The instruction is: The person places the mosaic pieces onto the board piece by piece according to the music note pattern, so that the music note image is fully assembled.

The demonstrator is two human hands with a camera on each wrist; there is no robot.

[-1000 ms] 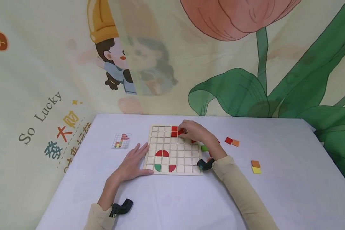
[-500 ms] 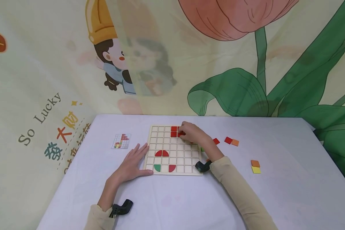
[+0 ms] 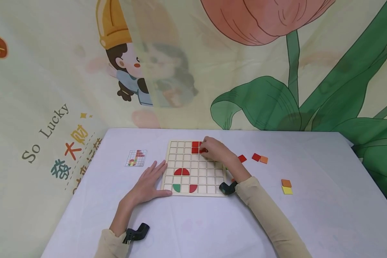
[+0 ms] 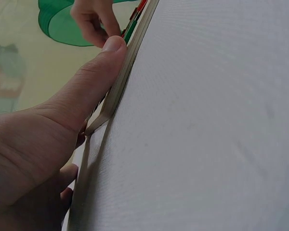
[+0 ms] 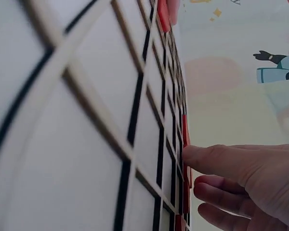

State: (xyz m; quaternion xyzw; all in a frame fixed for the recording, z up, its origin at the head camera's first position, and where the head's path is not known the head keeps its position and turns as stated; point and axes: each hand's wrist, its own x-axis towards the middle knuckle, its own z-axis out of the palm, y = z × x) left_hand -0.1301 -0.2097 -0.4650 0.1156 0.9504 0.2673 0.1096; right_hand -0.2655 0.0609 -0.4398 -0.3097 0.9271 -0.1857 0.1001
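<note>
A wooden grid board (image 3: 180,157) lies on the table. My left hand (image 3: 148,182) rests at its left side with fingers extended; in the left wrist view the thumb (image 4: 94,72) lies along the board's edge. My right hand (image 3: 216,148) is over the upper part of the grid, thumb and fingers pinching a red tile (image 5: 185,129) at the board's surface. Just left of those fingertips, square red tiles (image 3: 195,147) fill cells at the top. Lower on the grid sit two red quarter-circle pieces (image 3: 182,172), a green one (image 3: 176,188) and another red one (image 3: 193,188).
A small pattern card (image 3: 136,158) lies left of the board. To the right are red tiles (image 3: 256,157), an orange tile (image 3: 263,159), and an orange tile (image 3: 286,183) beside a yellow one (image 3: 287,190). A printed cloth (image 3: 180,118) hangs behind the table.
Since a second ago my right hand has shifted slightly left, uncovering more of a loose red tile beyond the wrist. Over the last half second it is almost still. My left hand stays put.
</note>
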